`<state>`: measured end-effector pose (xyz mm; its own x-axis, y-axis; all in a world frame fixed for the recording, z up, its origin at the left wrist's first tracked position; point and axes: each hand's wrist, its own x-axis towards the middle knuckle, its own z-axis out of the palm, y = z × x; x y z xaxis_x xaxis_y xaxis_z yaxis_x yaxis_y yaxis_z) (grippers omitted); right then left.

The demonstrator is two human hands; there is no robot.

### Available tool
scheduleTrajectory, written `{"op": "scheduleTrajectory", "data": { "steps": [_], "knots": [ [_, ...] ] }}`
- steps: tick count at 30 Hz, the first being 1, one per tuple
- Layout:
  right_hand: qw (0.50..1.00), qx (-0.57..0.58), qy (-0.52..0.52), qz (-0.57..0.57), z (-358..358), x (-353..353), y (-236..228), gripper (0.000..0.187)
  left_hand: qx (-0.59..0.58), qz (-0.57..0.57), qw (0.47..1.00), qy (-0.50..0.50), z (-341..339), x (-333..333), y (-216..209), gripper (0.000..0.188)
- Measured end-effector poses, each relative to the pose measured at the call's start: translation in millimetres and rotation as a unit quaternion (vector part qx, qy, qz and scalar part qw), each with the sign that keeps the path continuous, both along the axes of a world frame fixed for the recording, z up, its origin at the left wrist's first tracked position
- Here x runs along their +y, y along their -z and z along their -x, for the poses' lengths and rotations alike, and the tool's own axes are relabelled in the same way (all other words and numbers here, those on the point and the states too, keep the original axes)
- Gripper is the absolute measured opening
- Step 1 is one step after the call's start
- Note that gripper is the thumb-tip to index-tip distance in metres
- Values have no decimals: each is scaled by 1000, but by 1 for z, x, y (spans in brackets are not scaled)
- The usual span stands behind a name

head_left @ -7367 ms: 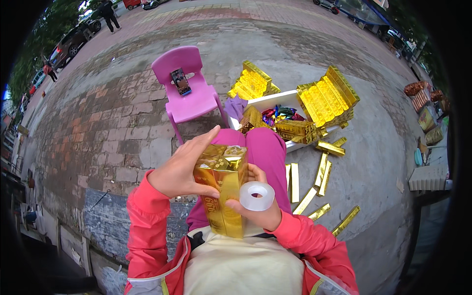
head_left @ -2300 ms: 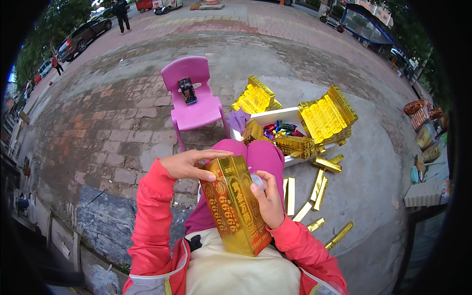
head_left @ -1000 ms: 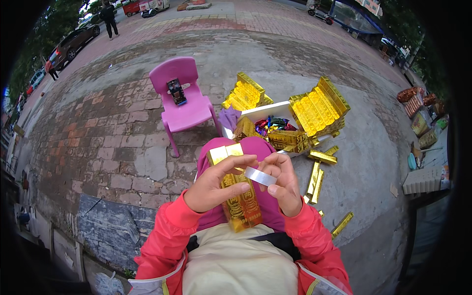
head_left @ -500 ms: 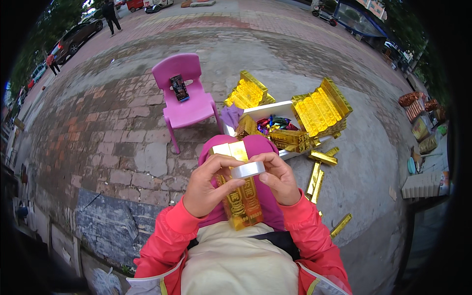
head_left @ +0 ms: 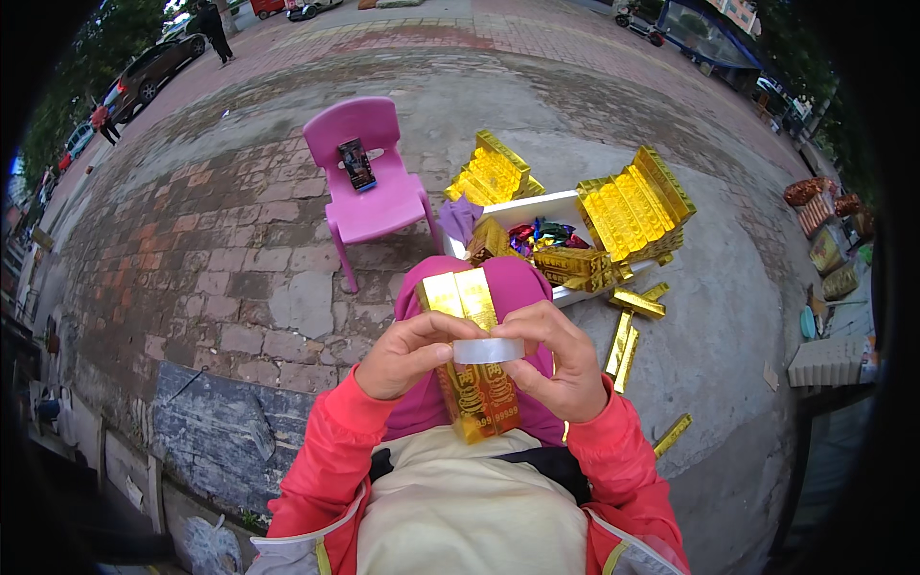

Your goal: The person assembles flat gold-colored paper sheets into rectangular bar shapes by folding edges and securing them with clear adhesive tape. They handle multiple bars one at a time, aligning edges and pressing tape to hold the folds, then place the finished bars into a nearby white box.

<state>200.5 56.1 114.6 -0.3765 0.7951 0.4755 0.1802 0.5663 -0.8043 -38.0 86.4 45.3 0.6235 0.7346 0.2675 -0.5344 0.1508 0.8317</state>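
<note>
Between both hands, above my lap, is a roll of clear tape [head_left: 489, 352]. My left hand [head_left: 404, 353] grips its left side, thumb and fingers closed at the edge. On the other side, my right hand [head_left: 558, 355] pinches the roll, fingertips over its upper rim and thumb below. Under the hands, two shiny gold paper bars [head_left: 484, 414] with embossed patterns lie side by side on my pink trouser legs [head_left: 422, 287]. The roll and fingers cover their middle part. Whether a tape end is pulled loose is too fine to see.
Ahead stands a pink plastic chair [head_left: 379, 206] with a phone-like dark object [head_left: 356, 165] on it. Right of it, a white box [head_left: 537, 208] holds colourful foil pieces [head_left: 546, 235]. Stacked gold bars [head_left: 632, 211] rest by it; loose gold bars [head_left: 621, 350] lie on the ground.
My right fingers have moved farther over the top of the tape roll, and my left thumb has drawn back to its left edge. The view has shifted slightly.
</note>
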Motion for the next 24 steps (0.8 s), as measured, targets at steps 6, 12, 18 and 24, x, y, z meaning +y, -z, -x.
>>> {"op": "scheduleTrajectory", "data": {
  "steps": [6,12,18,24],
  "knots": [
    [998,-42,26,-44,6,-6,-9,37,-9,9,1000,18,-1,1,5,32],
    [995,-58,27,-75,9,-5,-9,38,2,6,999,32,-3,1,-1,31],
    [997,-66,27,-15,7,-6,2,35,65,21,997,22,-2,-1,-12,29],
    [946,210,-71,238,5,11,41,35,100,37,994,-22,-4,-9,-26,37]
  ]
}}
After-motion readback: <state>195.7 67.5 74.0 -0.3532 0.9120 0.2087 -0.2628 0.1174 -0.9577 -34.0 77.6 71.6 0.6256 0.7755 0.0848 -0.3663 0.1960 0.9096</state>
